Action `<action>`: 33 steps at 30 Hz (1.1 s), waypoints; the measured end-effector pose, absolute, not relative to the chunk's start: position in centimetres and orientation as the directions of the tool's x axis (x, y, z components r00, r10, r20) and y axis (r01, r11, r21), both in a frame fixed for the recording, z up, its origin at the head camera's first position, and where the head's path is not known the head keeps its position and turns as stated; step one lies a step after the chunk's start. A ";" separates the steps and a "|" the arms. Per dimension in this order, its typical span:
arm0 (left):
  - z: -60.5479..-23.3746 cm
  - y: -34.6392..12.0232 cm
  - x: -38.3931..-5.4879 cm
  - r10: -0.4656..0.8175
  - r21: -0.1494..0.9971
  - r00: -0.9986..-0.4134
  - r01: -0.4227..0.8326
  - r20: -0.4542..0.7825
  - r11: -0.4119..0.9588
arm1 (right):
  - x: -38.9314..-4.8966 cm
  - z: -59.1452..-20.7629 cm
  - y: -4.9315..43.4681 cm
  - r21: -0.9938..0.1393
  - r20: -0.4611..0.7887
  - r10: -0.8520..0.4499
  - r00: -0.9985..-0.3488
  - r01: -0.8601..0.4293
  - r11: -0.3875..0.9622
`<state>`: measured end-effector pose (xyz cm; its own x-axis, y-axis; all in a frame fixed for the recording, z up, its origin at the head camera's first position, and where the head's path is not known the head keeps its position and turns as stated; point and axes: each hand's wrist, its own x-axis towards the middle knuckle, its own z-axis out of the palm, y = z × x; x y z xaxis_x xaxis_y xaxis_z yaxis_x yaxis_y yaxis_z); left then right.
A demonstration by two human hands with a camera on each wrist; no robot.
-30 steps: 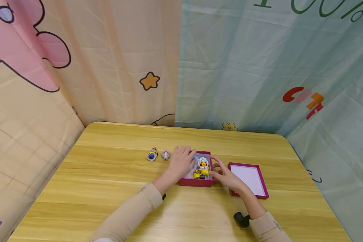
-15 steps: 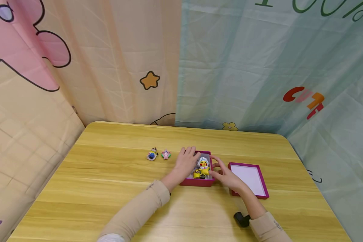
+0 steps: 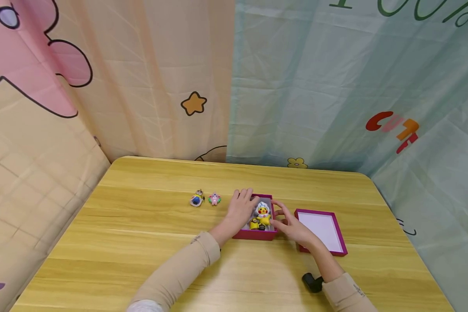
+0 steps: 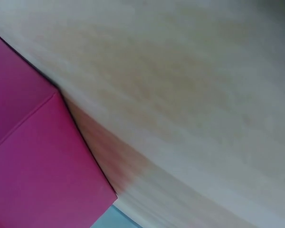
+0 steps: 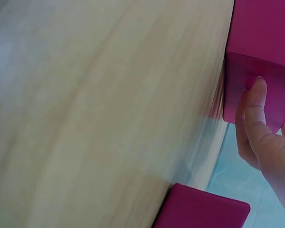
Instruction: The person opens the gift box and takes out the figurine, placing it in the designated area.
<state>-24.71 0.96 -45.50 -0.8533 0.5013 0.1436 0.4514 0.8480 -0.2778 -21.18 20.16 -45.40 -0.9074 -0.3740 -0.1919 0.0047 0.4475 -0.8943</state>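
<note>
A magenta box stands lidless on the table. Inside lie a yellow figure with a white hood and a smaller yellow figure. My left hand reaches over the box's left half and covers it; its fingertips lie at the back rim, and whatever is under the palm is hidden. On the opposite side my right hand holds the right wall, thumb and index finger at the rim. In the right wrist view other fingers touch the outer wall of the box.
Right of the box lies its magenta lid, white inside up. Two small toys, a blue-and-white figure and a pink one, are on the table to the left. A curtain hangs behind.
My left hand has moved right, farther over the box, then stayed there. My right hand keeps its place at the right wall. The figures and lid have not visibly moved.
</note>
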 end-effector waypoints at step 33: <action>-44.4 0.2 -24.1 0.582 -0.303 -0.778 0.510 0.237 0.805 | -21.1 -45.4 20.1 -0.891 -0.185 -0.381 -0.906 -0.008 0.454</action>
<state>-24.13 0.19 -44.42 -0.7780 0.5819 0.2370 0.5101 0.8052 -0.3025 -21.09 20.14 -45.36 -0.9059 -0.3807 -0.1853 -0.0084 0.4538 -0.8911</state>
